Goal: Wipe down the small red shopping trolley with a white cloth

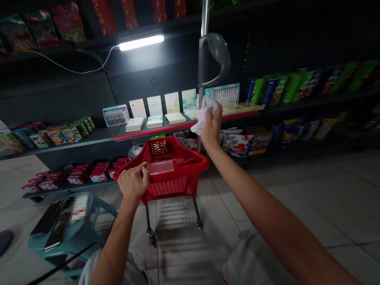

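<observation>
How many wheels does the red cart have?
2: a wheel under the left leg, another wheel under the right leg of the red cart. Others may be hidden.

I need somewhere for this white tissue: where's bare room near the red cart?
Bare floor tile lies right of the red cart, between the lower shelf and your right knee. Crowded: the loaded teal stool left of the cart, and the stocked middle shelf.

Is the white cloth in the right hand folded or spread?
Neither: the cloth is crumpled, bunched in the right hand with one end hanging loose.
</observation>
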### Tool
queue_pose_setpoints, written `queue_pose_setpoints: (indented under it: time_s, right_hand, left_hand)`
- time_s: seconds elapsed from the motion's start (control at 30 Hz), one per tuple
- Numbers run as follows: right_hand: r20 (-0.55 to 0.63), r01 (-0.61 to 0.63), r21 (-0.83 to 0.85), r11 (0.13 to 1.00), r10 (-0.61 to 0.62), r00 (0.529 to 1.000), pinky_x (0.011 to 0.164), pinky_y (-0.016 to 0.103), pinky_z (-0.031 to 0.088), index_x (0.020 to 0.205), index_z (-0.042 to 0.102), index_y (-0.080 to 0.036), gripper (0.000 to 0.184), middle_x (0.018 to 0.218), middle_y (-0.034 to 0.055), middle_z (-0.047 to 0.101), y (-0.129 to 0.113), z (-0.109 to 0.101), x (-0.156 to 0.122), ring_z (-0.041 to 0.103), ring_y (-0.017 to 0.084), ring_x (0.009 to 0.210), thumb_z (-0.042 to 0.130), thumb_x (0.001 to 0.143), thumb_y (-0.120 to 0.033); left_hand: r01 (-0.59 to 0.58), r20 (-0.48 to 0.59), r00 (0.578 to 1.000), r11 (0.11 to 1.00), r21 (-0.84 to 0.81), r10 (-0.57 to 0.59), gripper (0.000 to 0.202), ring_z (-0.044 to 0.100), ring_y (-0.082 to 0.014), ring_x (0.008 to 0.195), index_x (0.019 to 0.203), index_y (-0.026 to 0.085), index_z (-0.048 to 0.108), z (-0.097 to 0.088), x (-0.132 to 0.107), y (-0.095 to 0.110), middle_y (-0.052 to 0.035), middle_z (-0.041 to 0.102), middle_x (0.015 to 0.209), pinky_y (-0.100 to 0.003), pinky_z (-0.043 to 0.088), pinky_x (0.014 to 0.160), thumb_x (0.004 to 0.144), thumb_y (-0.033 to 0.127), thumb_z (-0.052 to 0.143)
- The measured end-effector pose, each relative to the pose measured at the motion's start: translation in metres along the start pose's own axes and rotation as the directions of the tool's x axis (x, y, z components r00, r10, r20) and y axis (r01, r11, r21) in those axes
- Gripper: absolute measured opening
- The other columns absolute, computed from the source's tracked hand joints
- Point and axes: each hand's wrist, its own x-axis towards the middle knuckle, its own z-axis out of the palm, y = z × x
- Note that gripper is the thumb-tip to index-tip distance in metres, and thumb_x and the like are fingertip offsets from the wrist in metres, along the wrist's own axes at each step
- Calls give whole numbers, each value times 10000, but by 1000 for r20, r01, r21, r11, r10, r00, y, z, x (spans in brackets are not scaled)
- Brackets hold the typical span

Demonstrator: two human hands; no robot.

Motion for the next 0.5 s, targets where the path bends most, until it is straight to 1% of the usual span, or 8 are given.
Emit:
queue_pose_setpoints:
  time_s: [0.1,0.2,0.33,0.43,0.5]
  right_hand:
    - [45,47,-33,998,-46,998,1172,512,405,1532,397,-137,583,1480,239,494,-1,5,-14,459,312,1454,153,1084,-419]
    - [119,30,-88,996,-19,993,1132,481,440,1419,491,-109,575,1369,257,582,13,-1,-40,549,314,1357,171,1076,-442]
    - [230,-28,-144,989,61,971,1022,452,498,1221,574,-152,467,1183,221,680,32,-11,-67,639,311,1187,243,1050,-433]
    - [305,-24,-152,988,70,950,951,419,516,1109,591,-196,362,1110,185,708,39,-19,-75,661,299,1093,325,1019,-424]
    - [374,-16,-152,988,72,924,921,416,520,1063,595,-204,326,1066,176,719,40,-25,-78,668,302,1045,368,997,-430]
  left_hand:
    - [-25,-41,999,1000,-16,24,424,741,-278,918,1184,240,809,6,2,-3,-89,824,994,-414,443,877,984,332,447]
    - [-37,-63,997,999,-34,34,412,734,-276,919,1176,247,811,10,4,-6,-86,824,1000,-421,431,881,980,323,457]
    - [-41,-78,996,997,-65,36,400,735,-275,926,1174,247,813,12,6,-11,-88,823,1006,-419,427,884,970,313,475]
    - [-50,-93,995,996,-76,43,408,739,-272,934,1172,253,815,11,6,-17,-85,824,1014,-419,428,886,968,312,467]
    - [-61,-95,994,995,-79,53,417,741,-267,937,1168,255,818,11,7,-22,-82,825,1011,-417,432,891,971,321,456]
